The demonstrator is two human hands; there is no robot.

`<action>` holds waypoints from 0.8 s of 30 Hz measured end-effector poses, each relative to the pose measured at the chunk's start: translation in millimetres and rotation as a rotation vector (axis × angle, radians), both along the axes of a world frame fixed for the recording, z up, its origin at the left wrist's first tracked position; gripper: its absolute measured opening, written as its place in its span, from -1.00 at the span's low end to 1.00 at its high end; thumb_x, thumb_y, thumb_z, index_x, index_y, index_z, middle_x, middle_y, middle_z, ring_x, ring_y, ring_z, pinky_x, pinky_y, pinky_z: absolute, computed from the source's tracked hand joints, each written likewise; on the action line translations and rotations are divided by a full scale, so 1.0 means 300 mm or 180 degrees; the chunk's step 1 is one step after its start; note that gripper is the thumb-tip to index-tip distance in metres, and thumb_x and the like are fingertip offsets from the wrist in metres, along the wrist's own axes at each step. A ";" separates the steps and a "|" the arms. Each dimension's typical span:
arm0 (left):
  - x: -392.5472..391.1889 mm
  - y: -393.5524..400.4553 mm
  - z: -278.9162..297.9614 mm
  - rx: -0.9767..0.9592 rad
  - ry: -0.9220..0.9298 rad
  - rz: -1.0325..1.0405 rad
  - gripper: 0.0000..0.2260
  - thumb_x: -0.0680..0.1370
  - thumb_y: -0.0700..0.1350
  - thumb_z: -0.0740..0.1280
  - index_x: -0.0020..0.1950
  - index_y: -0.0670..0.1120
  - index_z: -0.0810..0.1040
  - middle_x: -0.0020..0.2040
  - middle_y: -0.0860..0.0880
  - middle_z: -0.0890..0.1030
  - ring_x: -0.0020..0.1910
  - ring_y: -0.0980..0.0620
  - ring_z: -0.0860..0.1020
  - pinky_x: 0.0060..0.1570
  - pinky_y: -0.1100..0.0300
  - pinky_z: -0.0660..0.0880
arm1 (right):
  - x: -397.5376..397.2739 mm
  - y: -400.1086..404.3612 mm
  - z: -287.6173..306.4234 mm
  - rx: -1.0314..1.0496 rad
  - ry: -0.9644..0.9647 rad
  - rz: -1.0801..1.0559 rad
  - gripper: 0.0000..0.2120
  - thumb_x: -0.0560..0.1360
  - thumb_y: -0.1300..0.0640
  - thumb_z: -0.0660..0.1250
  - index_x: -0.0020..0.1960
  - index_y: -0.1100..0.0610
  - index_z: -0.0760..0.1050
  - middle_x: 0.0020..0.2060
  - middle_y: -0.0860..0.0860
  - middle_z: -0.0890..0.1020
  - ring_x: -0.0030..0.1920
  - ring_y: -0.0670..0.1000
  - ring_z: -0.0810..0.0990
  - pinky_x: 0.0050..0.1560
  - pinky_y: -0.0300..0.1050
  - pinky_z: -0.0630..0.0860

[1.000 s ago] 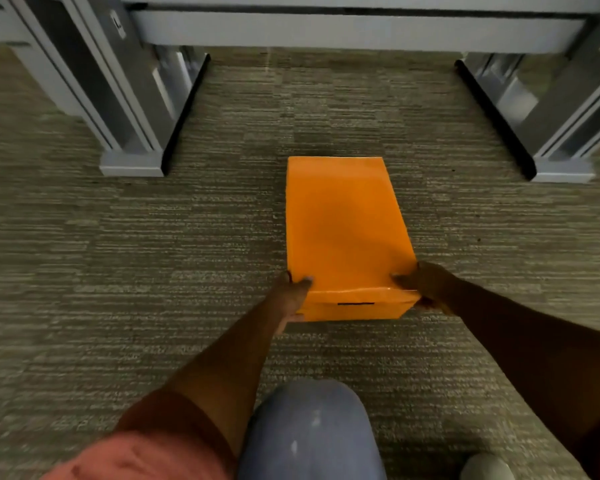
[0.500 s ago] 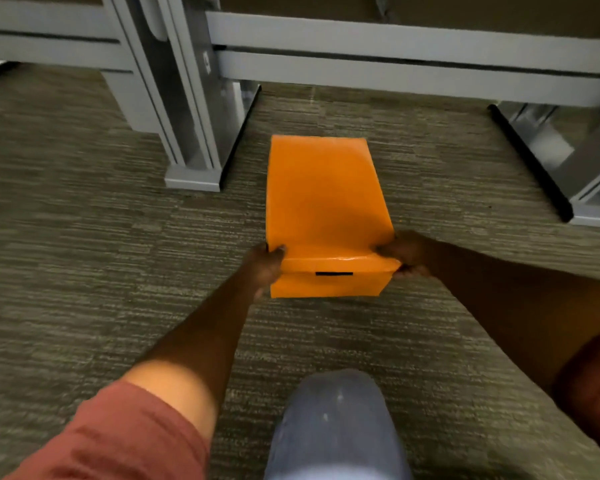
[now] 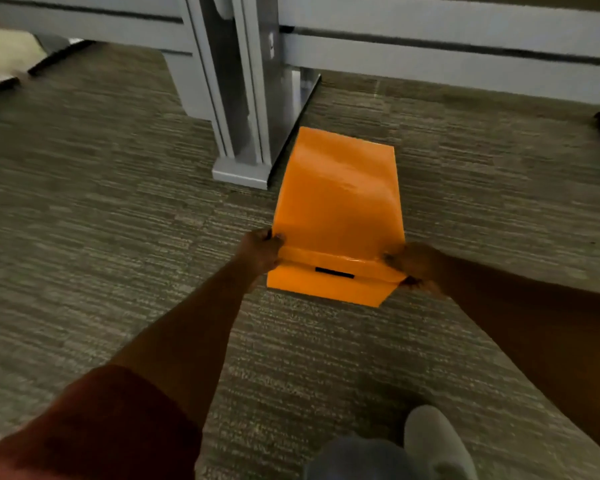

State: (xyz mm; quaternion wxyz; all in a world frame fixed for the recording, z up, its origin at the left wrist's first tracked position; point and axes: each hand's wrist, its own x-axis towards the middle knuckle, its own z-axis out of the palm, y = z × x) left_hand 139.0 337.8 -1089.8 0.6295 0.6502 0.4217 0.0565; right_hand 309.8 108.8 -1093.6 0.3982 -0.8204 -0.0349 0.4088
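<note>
Carpet (image 3: 118, 237); glossy orange lidded box (image 3: 338, 202)

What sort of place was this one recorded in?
Probably an office storage or archive room: low-pile striped carpet underfoot, tall grey metal shelving frames standing on it, and an orange lidded file box with a handle slot.

You have striped grey-green carpet (image 3: 118, 237) underfoot. On it stand the grey shelving foot (image 3: 240, 174) and your pale shoe (image 3: 433, 441). The orange box (image 3: 340, 202) is low over it; contact not discernible.
</note>
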 end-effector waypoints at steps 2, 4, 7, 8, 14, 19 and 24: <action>0.014 0.034 -0.038 -0.0025 0.0019 -0.0019 -0.83 0.64 -0.08 0.25 0.15 -0.12 0.53 0.03 -0.18 0.49 0.00 -0.09 0.49 0.01 -0.02 0.48 | 0.026 0.043 -0.038 -0.0062 0.0046 0.0006 -0.57 0.54 0.01 0.39 0.32 0.18 0.43 0.13 0.23 0.59 0.04 0.14 0.58 0.04 0.07 0.57; 0.029 0.067 -0.075 0.0005 0.0062 0.0039 -0.75 0.65 -0.09 0.23 0.25 -0.17 0.54 0.05 -0.18 0.53 0.00 -0.10 0.50 -0.01 0.00 0.48 | 0.048 0.084 -0.064 -0.0160 0.0039 0.0024 -0.59 0.57 -0.02 0.34 0.32 0.17 0.42 0.13 0.20 0.59 0.05 0.13 0.58 0.02 0.04 0.59; 0.044 0.105 -0.129 0.0029 0.0001 0.0156 -0.84 0.65 -0.09 0.21 0.13 -0.07 0.57 0.01 -0.16 0.54 -0.02 -0.09 0.50 0.04 -0.05 0.52 | 0.056 0.124 -0.100 -0.0088 0.0056 0.0001 -0.60 0.60 0.02 0.30 0.38 0.15 0.38 0.09 0.17 0.55 -0.04 0.09 0.56 -0.25 -0.07 0.57; 0.045 0.113 -0.140 0.0026 -0.0002 0.0201 -0.85 0.65 -0.09 0.21 0.12 -0.03 0.57 0.01 -0.13 0.56 -0.01 -0.09 0.51 0.09 -0.10 0.53 | 0.055 0.135 -0.111 -0.0024 0.0088 -0.0048 -0.60 0.60 0.04 0.29 0.40 0.12 0.35 0.08 0.13 0.54 -0.04 0.09 0.54 -0.28 -0.09 0.52; 0.045 0.142 -0.191 0.0084 -0.0068 0.0340 -0.68 0.65 -0.08 0.21 0.41 0.01 0.48 0.12 -0.07 0.60 -0.02 -0.04 0.55 0.16 -0.09 0.54 | 0.045 0.175 -0.175 -0.0119 -0.0010 0.0039 -0.75 0.50 0.04 0.45 0.08 0.05 0.43 -0.10 0.09 0.57 -0.11 0.07 0.54 -0.06 0.02 0.54; 0.038 0.148 -0.241 0.0058 -0.0047 0.0477 -0.74 0.60 0.01 0.27 0.24 -0.05 0.54 -0.07 -0.03 0.59 -0.11 -0.01 0.51 -0.08 0.08 0.47 | 0.039 0.201 -0.208 -0.0089 -0.0243 0.0219 -0.60 0.55 0.00 0.36 0.32 0.09 0.40 -0.09 0.11 0.55 -0.15 0.09 0.52 -0.22 -0.04 0.48; 0.072 0.090 -0.262 -0.0664 0.0183 0.0981 -0.18 0.39 0.40 0.32 0.48 -0.06 0.25 0.41 -0.10 0.46 0.30 -0.22 0.49 0.10 -0.18 0.50 | 0.033 0.216 -0.225 0.0147 -0.0418 -0.0259 -0.58 0.56 -0.18 0.24 0.32 0.00 0.39 0.16 0.11 0.55 0.07 0.17 0.56 0.08 0.17 0.58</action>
